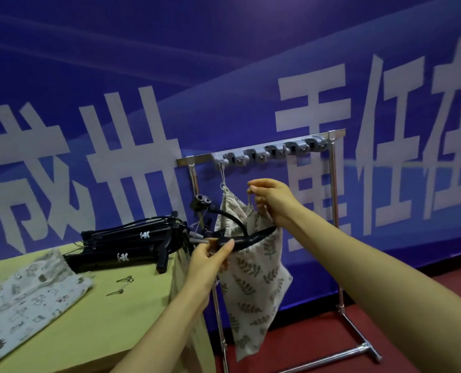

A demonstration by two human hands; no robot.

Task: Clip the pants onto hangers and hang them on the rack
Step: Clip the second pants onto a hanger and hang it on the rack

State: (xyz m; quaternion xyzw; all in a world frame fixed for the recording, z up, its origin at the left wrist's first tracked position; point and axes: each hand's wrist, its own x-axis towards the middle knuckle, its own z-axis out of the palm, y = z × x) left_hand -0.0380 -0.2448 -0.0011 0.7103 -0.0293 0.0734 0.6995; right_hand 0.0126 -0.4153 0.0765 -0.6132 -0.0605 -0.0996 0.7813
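a: so, where's the garment right now?

b: the cream leaf-print cloth pants (253,267) hang in front of the silver metal rack (334,216), lower end dangling toward the red floor (385,305). the left hand (210,254) is closed around one end of a black curved plastic hanger (248,238). the right hand (272,197) is higher up, fingers pinched on the top edge of the fabric, or on a cord there; i can't tell which.

a: and the hanger's long axis?

b: it runs roughly left to right, rising a little toward the right, across the upper part of the pants. its hook arcs up and left, ending near the rack's left post, below the grey hook strip (269,152) on the top bar.

a: which hand is nearer the bar?

b: the right one, just under the strip. i'd judge the next move turns on that: the waist edge has to meet the hanger line, so the right hand's pinch must come down to the left hand's level, or the hanger up.

a: anything else waiting?

b: a pale printed pair of pants (27,297) lies flat on the yellow-green table (102,319), beside a stack of black hangers (127,246) and some small metal clips (124,281).
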